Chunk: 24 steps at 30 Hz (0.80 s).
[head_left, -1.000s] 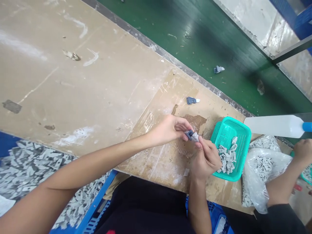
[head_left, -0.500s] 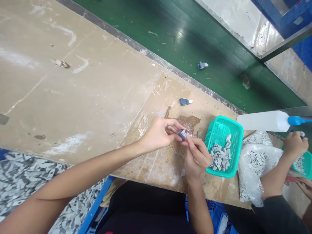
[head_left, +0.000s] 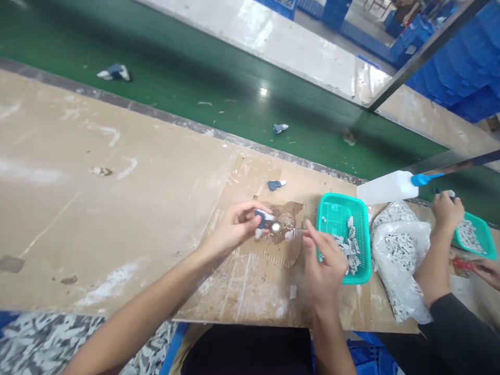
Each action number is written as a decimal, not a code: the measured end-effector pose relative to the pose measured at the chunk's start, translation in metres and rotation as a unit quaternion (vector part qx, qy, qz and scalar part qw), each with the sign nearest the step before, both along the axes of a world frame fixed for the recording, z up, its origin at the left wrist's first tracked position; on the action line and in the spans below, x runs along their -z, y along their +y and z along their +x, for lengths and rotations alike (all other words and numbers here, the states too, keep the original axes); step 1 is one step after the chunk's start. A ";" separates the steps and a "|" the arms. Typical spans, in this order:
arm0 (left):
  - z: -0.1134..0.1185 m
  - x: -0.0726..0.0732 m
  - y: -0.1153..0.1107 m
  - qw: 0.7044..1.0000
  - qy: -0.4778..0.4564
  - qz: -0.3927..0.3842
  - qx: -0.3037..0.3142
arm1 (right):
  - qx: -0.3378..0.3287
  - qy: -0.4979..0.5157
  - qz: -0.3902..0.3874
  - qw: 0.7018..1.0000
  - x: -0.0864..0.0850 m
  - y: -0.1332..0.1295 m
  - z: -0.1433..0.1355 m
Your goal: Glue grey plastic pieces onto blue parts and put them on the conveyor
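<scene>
Between its thumb and fingers my left hand pinches a dark blue and white plastic part, above a brown stained patch of the table. My right hand is to the right, apart from that part, thumb and index finger pressed together; whatever is between them is too small and blurred to name. Beside it stands a green basket with small light grey pieces. A small round shiny thing shows between my hands. Another blue and white part lies on the cardboard beyond.
A white bottle with a blue nozzle lies behind a plastic bag of pieces. At the right are another person's hands and a second green basket. Parts lie on the green belt beyond the table edge.
My right hand has moved off the blue and white part to the right, while my left hand keeps it. The camera view has shifted, showing more beyond the belt.
</scene>
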<state>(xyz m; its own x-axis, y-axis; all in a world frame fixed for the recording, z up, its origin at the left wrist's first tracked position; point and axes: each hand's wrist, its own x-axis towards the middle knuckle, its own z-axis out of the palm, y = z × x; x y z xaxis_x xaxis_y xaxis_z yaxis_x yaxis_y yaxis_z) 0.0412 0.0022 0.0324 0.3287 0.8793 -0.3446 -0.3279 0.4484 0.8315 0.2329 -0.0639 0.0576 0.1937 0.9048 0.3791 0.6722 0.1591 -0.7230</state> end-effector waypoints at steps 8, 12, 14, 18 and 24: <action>-0.039 -0.027 0.134 0.877 0.399 0.226 -0.146 | 0.107 -0.334 -0.171 0.921 0.005 0.016 0.132; -0.034 -0.022 0.215 0.788 0.571 0.198 -0.117 | 0.079 -0.428 -0.222 0.873 0.019 0.036 0.137; -0.030 -0.015 0.241 0.770 0.602 0.178 -0.115 | 0.056 -0.451 -0.239 0.858 0.022 0.044 0.131; -0.026 -0.006 0.262 0.725 0.645 0.201 -0.130 | 0.024 -0.486 -0.260 0.834 0.022 0.051 0.123; -0.007 0.006 0.260 0.733 0.615 0.286 -0.049 | 0.001 -0.515 -0.261 0.816 0.018 0.055 0.124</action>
